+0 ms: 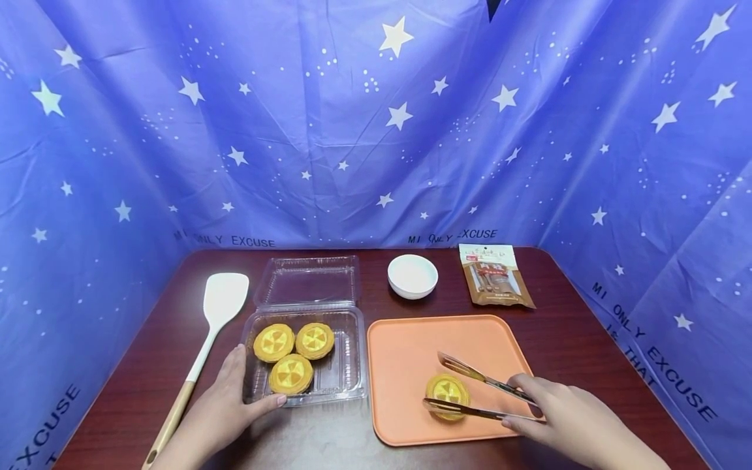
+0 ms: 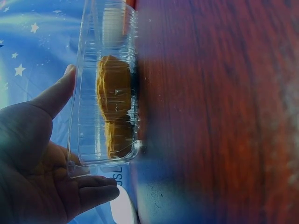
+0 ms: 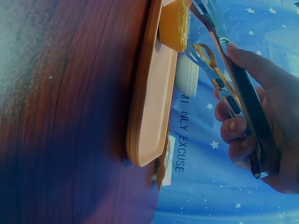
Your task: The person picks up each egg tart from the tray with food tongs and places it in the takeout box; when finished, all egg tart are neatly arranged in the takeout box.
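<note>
My right hand (image 1: 566, 418) grips a pair of metal tongs (image 1: 493, 412) by the handles, thumb on one arm and fingers round the other. The tong arms stand apart over a yellow egg tart (image 1: 449, 391) on the orange tray (image 1: 405, 346); in the right wrist view their tips (image 3: 201, 51) show just above the tart. At the near left corner of a clear plastic box (image 1: 352, 339), my left hand (image 1: 220, 408) rests with thumb and fingers spread along its rim. Inside the box sit three egg tarts (image 1: 292, 373), its lid (image 1: 308, 281) folded back behind.
A white spatula (image 1: 225, 297) with a wooden handle lies left of the box. Behind the tray stand a white bowl (image 1: 412, 277) and a brown snack packet (image 1: 496, 277). A blue starry curtain (image 1: 352, 130) surrounds the dark wooden table (image 1: 564, 326).
</note>
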Action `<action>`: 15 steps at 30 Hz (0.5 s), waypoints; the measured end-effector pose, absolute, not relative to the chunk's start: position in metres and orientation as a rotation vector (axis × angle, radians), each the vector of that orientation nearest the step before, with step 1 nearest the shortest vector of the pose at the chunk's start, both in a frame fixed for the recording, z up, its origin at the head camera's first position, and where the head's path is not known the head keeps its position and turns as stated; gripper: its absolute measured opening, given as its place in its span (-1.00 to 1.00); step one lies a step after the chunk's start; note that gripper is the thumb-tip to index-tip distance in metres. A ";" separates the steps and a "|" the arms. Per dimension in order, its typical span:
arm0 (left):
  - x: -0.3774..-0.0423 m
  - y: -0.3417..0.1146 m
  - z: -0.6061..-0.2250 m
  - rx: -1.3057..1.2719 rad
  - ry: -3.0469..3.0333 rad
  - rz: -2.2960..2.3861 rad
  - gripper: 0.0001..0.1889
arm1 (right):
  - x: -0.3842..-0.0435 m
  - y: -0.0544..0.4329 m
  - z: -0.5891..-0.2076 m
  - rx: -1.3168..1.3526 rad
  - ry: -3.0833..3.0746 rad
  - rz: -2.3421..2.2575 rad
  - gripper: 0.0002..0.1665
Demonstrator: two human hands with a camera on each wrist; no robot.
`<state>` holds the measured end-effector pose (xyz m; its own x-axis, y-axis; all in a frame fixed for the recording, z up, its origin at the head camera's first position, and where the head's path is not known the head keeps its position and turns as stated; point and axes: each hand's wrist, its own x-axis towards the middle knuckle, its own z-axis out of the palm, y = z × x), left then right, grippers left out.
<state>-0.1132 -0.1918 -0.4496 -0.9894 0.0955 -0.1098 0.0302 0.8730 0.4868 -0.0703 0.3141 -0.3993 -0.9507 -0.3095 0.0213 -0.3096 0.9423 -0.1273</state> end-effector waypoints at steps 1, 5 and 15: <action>-0.113 -0.192 -0.450 0.100 2.912 0.753 0.42 | -0.070 0.315 -0.399 0.483 -3.103 0.196 -0.44; -0.113 -0.192 -0.450 0.096 2.916 0.758 0.43 | -0.068 0.319 -0.396 0.387 -3.230 0.189 -0.31; -0.111 -0.192 -0.450 0.093 2.917 0.775 0.42 | -0.068 0.329 -0.397 0.275 -3.429 0.174 -0.11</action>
<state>-0.1113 -0.1917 -0.4498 -0.9906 0.0908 -0.1021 0.0282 0.8668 0.4978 -0.0678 0.3290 -0.3974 -0.9421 -0.1705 -0.2886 -0.1404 0.9826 -0.1219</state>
